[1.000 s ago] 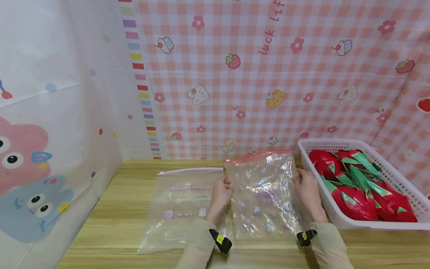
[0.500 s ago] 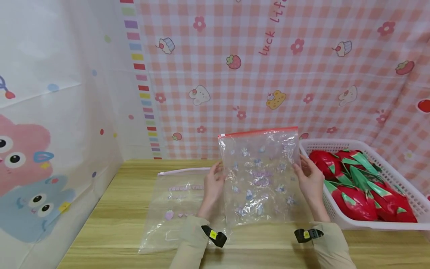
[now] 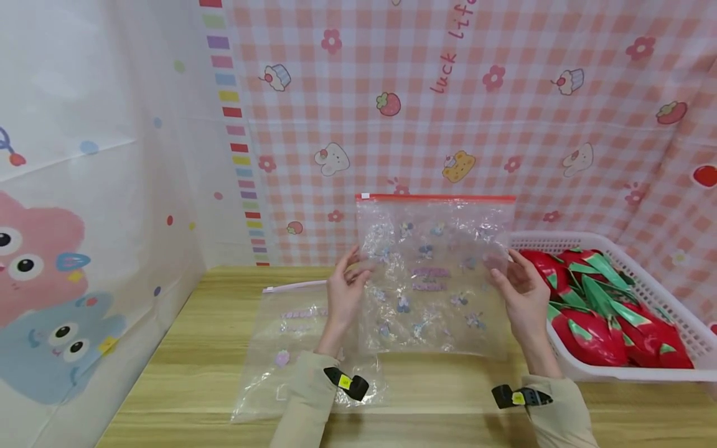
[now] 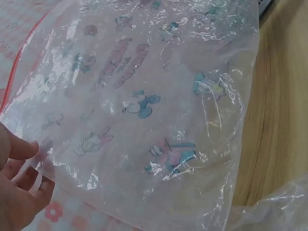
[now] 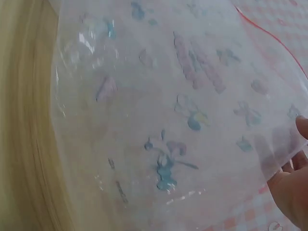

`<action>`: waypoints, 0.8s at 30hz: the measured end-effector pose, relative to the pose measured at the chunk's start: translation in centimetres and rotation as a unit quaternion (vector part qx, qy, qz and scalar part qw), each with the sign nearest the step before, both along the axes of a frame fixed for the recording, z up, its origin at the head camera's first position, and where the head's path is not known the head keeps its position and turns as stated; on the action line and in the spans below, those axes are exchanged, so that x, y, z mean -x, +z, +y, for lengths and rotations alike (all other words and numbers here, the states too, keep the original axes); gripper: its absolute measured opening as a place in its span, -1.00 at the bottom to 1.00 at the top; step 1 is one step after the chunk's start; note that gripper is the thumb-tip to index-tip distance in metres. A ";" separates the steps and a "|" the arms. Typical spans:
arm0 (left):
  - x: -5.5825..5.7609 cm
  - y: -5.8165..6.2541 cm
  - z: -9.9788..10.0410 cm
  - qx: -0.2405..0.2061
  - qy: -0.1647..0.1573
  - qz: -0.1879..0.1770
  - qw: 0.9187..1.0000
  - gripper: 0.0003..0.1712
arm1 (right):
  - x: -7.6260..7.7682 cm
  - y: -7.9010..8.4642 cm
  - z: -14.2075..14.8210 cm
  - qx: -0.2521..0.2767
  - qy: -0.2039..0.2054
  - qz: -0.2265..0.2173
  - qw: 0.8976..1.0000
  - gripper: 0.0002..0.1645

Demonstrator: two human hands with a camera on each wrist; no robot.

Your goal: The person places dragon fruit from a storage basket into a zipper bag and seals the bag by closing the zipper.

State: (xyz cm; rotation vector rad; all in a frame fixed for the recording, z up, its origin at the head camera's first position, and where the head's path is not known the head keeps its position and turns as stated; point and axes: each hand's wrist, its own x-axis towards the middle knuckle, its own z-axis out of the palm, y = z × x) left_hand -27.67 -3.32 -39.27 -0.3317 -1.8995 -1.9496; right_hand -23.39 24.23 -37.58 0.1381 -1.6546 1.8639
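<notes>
Between both hands a clear zip bag [image 3: 431,280] with a red slider strip along its top is held upright over the table. Small blue and purple cartoon prints cover it. My left hand [image 3: 344,292] pinches its left side edge between thumb and fingers. At the opposite edge, my right hand [image 3: 523,295] grips with the thumb in front and the fingers behind the film. A second clear zip bag [image 3: 280,348], with a pale pink strip, lies flat on the table at the left, partly covered by my left forearm.
At the right stands a white plastic basket [image 3: 616,373] with several shiny red dragon-fruit-shaped items [image 3: 594,336] with green leaves. The wooden table [image 3: 185,348] ends against a checked cloth [image 3: 414,124] behind and a white printed cloth [image 3: 101,155] at the left.
The red-strip bag has risen off the table and now stands more upright, facing the camera. Both hands have moved up and apart, stretching it wider. The other bag and the basket have not moved.
</notes>
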 end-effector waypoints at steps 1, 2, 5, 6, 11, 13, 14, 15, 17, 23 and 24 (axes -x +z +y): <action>0.0 0.0 -0.1 0.005 0.003 0.006 1.000 -0.36 | -0.2 0.0 -0.2 0.012 0.006 0.003 1.000 -0.46; 0.1 0.1 -0.2 0.008 0.006 0.006 1.000 -0.36 | -0.3 0.1 -0.4 0.023 0.009 0.005 1.000 -0.46; 0.1 0.1 -0.4 0.029 0.023 0.010 0.999 -0.37 | -0.7 -0.1 -1.4 0.052 0.008 0.012 0.999 -0.50; 0.1 0.1 -0.4 0.039 0.031 0.010 0.999 -0.37 | -0.8 -0.2 -1.7 0.058 0.006 0.015 0.998 -0.51; -0.1 0.5 -0.2 0.145 0.083 0.039 0.985 -0.36 | -1.2 -0.7 -3.0 0.055 -0.016 0.040 0.998 -0.57; -0.2 1.0 0.0 0.199 0.111 0.084 0.970 -0.37 | -1.2 -0.9 -3.2 0.051 -0.013 0.063 0.997 -0.58; -0.3 1.3 0.1 0.225 0.126 0.113 0.959 -0.38 | -1.2 -1.0 -3.3 0.048 -0.009 0.076 0.996 -0.59; -0.4 1.6 0.2 0.250 0.141 0.146 0.947 -0.39 | -1.3 -1.0 -3.3 0.047 -0.004 0.092 0.995 -0.60; -0.6 2.7 0.5 0.291 0.168 0.220 0.916 -0.43 | -1.3 -1.1 -3.6 0.046 0.010 0.127 0.991 -0.62; -0.6 6.3 1.0 0.355 0.196 0.347 0.845 -0.48 | -1.8 -1.2 -4.7 0.032 0.054 0.226 0.972 -0.63; -0.5 6.7 1.0 0.361 0.201 0.353 0.839 -0.49 | -1.8 -1.2 -4.9 0.029 0.062 0.237 0.969 -0.61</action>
